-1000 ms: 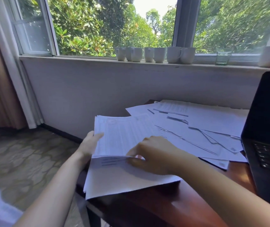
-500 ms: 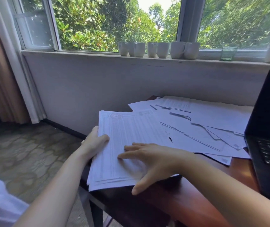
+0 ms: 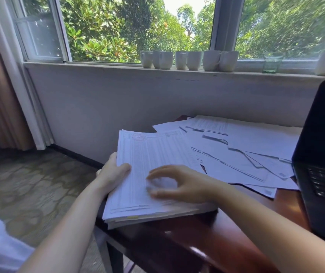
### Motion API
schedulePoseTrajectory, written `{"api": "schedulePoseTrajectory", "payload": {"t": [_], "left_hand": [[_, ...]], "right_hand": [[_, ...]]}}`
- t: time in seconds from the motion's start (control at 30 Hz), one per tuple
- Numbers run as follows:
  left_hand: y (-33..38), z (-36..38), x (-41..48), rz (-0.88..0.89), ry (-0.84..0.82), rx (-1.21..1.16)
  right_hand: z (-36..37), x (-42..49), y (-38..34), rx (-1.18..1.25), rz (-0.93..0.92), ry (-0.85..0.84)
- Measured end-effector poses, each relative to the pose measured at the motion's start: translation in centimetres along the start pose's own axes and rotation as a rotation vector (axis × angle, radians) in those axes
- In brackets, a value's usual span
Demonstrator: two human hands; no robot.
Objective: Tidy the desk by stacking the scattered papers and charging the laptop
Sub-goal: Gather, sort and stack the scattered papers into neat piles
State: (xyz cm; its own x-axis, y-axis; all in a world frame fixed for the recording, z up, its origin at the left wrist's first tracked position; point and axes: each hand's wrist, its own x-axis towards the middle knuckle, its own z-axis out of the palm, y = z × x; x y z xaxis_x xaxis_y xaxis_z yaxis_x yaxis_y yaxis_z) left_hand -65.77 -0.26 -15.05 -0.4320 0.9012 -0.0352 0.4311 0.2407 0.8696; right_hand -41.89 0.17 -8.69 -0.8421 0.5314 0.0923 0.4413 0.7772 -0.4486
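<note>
1. Stacking in hand, not charging: thick stack (image 3: 157, 154) of printed sheets at the near left corner of the desk (image 3: 207, 243), seemingly jutting a little past its edge.
2. Left hand (image 3: 112, 174) gripping the stack's left edge, thumb on top, fingers hidden beneath.
3. Right hand (image 3: 183, 184) over the top sheet, fingers curled toward the thumb, blurred. Pinching paper or merely brushing it: cannot tell.
4. Loose papers (image 3: 246, 154) fanned and overlapping just behind and right of the stack, reaching the open laptop (image 3: 323, 164) at the right. Judged partway through.
5. Next, probably: reach right for the nearest sheets, lay them on top, square the edges, minding the overhang.
6. Charging not yet begun; no cable or charger in view.
</note>
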Motion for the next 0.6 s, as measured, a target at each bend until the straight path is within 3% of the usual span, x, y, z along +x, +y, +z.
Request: {"api": "schedulePoseTrajectory", "payload": {"t": [0.13, 0.23, 0.37, 0.53, 0.6], "left_hand": [[0.2, 0.2, -0.2, 0.016, 0.000, 0.037], [0.2, 0.3, 0.1, 0.010, 0.003, 0.039], [-1.6, 0.0, 2.0, -0.004, -0.009, 0.021], [-0.8, 0.1, 1.1, -0.008, -0.004, 0.029], [0.6, 0.5, -0.4, -0.004, 0.005, 0.074]], "right_hand": [[-0.7, 1.1, 4.1, -0.125, 0.348, 0.313], [-1.3, 1.0, 5.8, 0.205, 0.537, 0.358], [-0.8, 1.2, 5.7, 0.293, 0.504, 0.386], [-1.4, 1.4, 7.3, 0.128, 0.469, 0.561], [-1.7, 0.8, 9.4, -0.055, 0.527, 0.522]]}}
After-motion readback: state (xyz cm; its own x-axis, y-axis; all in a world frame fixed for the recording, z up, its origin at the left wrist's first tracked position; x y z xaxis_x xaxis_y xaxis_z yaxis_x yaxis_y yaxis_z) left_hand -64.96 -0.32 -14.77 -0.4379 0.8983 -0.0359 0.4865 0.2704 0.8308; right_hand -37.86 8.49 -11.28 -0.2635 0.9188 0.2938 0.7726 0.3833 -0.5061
